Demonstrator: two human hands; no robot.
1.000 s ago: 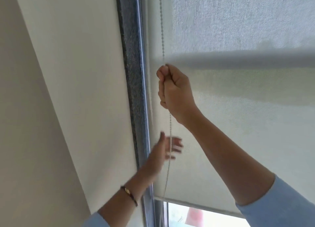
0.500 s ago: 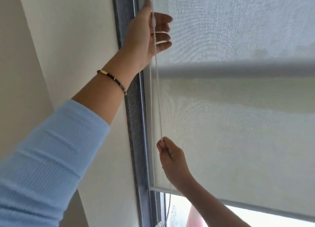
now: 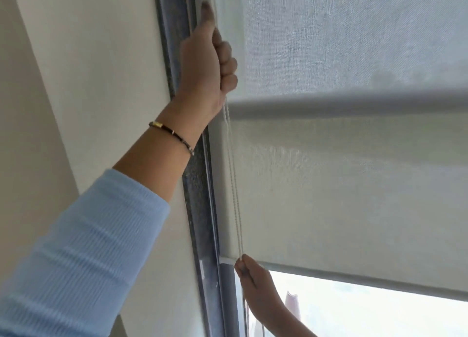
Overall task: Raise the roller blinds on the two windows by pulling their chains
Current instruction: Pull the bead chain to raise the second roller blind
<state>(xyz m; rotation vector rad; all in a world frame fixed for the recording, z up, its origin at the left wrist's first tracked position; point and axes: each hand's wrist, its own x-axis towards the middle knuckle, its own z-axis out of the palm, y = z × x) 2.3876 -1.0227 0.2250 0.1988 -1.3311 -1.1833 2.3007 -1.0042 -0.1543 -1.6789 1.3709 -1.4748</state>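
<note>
A pale woven roller blind [image 3: 342, 184] covers most of the window, and its bottom bar [image 3: 354, 277] hangs above a strip of bare glass. A white bead chain [image 3: 234, 184] runs down the blind's left edge in two strands. My left hand [image 3: 207, 58] is high up with its fingers closed around the chain, thumb pointing upward. My right hand [image 3: 253, 281] is low, level with the bottom bar, pinching the chain between thumb and fingers.
A dark grey window frame [image 3: 197, 210] stands just left of the chain. A cream wall [image 3: 101, 83] fills the left side. Bright sky and a reddish tower [image 3: 291, 303] show through the glass below the blind. A horizontal shadow band [image 3: 354, 106] crosses the blind.
My right hand has pulled the chain down from mid-height to the bottom bar. My left hand rose and its fingers have closed on the chain. The blind's bottom bar is higher.
</note>
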